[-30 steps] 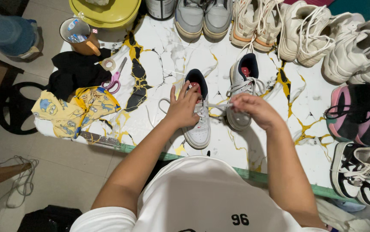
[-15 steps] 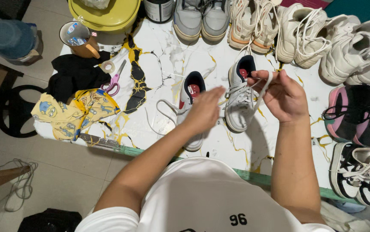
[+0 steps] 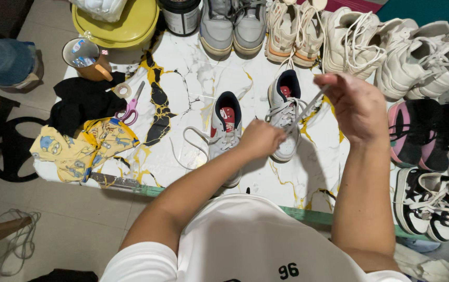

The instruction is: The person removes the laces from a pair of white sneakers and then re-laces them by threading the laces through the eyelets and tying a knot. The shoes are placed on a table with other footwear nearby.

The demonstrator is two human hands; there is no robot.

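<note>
The right hand (image 3: 357, 107) pinches the limp white lace (image 3: 308, 104) of the light grey-and-white low sneaker (image 3: 286, 117), best gripped near its end, while the left hand (image 3: 260, 138) steadies the shoe on the marbled bench (image 3: 182, 89).

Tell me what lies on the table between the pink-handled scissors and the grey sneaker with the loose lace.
In the head view, between the scissors and the grey sneaker the marble tabletop holds only loops of the sneaker's white lace; no other object lies there.
</note>
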